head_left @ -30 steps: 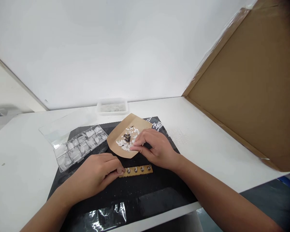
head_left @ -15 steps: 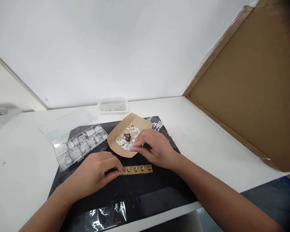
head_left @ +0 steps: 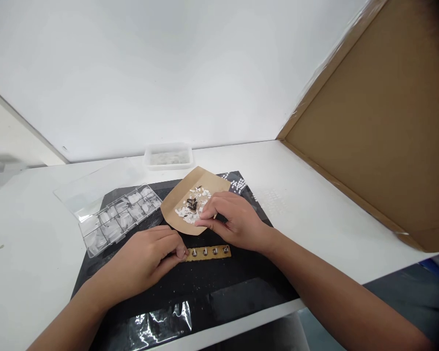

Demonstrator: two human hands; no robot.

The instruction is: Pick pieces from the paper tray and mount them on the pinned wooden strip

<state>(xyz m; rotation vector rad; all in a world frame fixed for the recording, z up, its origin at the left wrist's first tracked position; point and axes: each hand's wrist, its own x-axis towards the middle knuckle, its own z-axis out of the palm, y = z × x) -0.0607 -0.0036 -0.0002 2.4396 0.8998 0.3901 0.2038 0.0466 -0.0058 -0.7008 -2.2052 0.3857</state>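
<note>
My left hand (head_left: pixel 157 253) pinches the left end of a tan strip (head_left: pixel 210 253), which lies on the black mat (head_left: pixel 205 287) and carries several round dark studs in a row. Above and right of it, my right hand (head_left: pixel 232 219) has its thumb and fingertips together over the near right part of a brown paper sheet (head_left: pixel 175 197). Small white flakes (head_left: pixel 185 213) and a dark clump (head_left: pixel 192 204) lie on that paper. What the right fingertips hold, if anything, is too small to make out.
A clear compartment box (head_left: pixel 120 219) with white packets sits at the left, its transparent lid (head_left: pixel 91 187) behind it. A white tub (head_left: pixel 168 157) stands near the wall. Small white labels (head_left: pixel 237 185) are at the mat's back right corner. A cardboard panel (head_left: pixel 369 126) rises at the right.
The view has shifted slightly. Both hands stay almost in place, the left still at the strip and the right still over the paper.
</note>
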